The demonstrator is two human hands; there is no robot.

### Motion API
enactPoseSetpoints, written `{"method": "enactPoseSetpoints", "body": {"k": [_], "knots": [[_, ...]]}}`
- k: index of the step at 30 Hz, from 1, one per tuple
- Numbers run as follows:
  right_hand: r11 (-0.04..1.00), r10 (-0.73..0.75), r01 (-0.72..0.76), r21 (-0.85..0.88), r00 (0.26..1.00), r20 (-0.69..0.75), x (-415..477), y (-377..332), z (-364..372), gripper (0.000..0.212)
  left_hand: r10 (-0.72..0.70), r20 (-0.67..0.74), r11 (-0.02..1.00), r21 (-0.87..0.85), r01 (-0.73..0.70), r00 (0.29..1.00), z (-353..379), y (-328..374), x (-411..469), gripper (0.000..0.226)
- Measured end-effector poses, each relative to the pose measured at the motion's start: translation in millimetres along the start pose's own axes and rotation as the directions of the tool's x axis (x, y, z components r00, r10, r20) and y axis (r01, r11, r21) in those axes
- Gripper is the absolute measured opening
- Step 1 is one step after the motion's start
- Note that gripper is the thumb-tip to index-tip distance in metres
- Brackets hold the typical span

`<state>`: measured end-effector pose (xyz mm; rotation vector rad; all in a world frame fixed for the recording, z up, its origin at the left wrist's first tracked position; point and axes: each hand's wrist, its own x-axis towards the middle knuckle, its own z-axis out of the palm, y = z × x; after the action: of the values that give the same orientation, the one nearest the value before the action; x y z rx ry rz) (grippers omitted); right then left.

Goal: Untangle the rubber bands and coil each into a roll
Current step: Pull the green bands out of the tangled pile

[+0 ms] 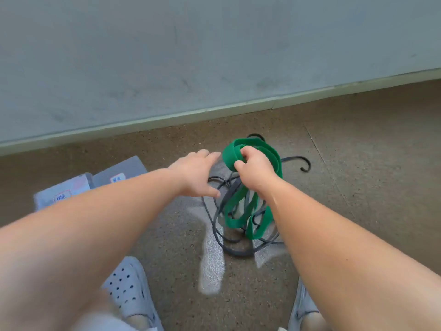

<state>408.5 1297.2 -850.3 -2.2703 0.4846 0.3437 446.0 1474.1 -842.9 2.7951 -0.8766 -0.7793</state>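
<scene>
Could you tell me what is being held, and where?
The right hand grips the green band at its looped top end; the left hand is open, holding nothing.

Green band [241, 213], dark grey bands [216, 225]

Hanging loops of the green band [230, 158] are blurred, box labels [62, 196] unreadable.

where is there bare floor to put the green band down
Bare floor lies right of the dark bands, beyond the hooked end, and between the grey boxes and the wall. Crowded under the right hand, where the green band hangs into the dark tangle.
</scene>
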Motion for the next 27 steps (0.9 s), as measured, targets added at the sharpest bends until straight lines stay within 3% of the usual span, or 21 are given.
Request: {"method": "enactPoseSetpoints", "body": {"k": [4,6,8,12,14,18,20,22,24,27], "knots": [[0.967,-0.232,0.237,-0.095,0.971,0.061,-27.1,-36.8,-34.3,0.027,0.055,-0.113,0.998,0.018,-0.053,0.992,-36.2,-9.1,-26.1,0.129],[0.921,-0.334,0.354,-0.16,0.932,0.138,-41.6,-54.7,-50.4,0.026,0.042,-0.207,0.995,-0.084,-0.06,0.978,-49.5,-13.6,-37.3,0.13],[0.876,-0.428,0.45,-0.173,0.891,0.152,-55.5,-72.3,-63.4,0.027,0.037,-0.285,0.968,-0.23,-0.105,0.958,-57.7,-16.4,-47.5,0.116],[0.857,-0.51,0.497,0.138,0.856,0.087,-79.5,-99.7,-81.7,0.018,-0.045,-0.289,0.884,-0.457,-0.096,0.956,-57.5,-29.4,-62.1,0.064],[0.812,-0.538,0.5,0.301,0.841,0.054,-90.1,-110.0,-89.7,0.022,-0.062,-0.281,0.848,-0.521,-0.098,0.958,-56.0,-34.0,-66.7,0.056],[0.713,-0.627,0.543,0.444,0.777,0.056,-109.4,-138.2,-98.9,0.017,-0.1,-0.298,0.733,-0.668,-0.132,0.949,-64.0,-32.7,-76.1,0.109],[0.669,-0.671,0.571,0.476,0.739,0.057,-118.2,-154.9,-102.8,0.015,-0.03,-0.278,0.676,-0.713,-0.185,0.96,-72.7,-28.7,-80.9,0.12],[0.622,-0.704,0.596,0.508,0.709,0.031,-124.2,-172.6,-108.2,0.015,0.039,-0.275,0.571,-0.782,-0.248,0.961,-80.8,-22.5,-83.7,0.104],[0.576,-0.716,0.62,0.533,0.697,-0.036,-126.4,-187.9,-112.8,0.015,0.043,-0.305,0.451,-0.844,-0.291,0.951,-85.8,-13.2,-85.7,0.069],[0.542,-0.69,0.636,0.549,0.71,-0.142,-120.9,-198.9,-115.4,0.014,-0.001,-0.311,0.381,-0.879,-0.287,0.95,-84.5,-10.5,-84.3,0.044]]}}
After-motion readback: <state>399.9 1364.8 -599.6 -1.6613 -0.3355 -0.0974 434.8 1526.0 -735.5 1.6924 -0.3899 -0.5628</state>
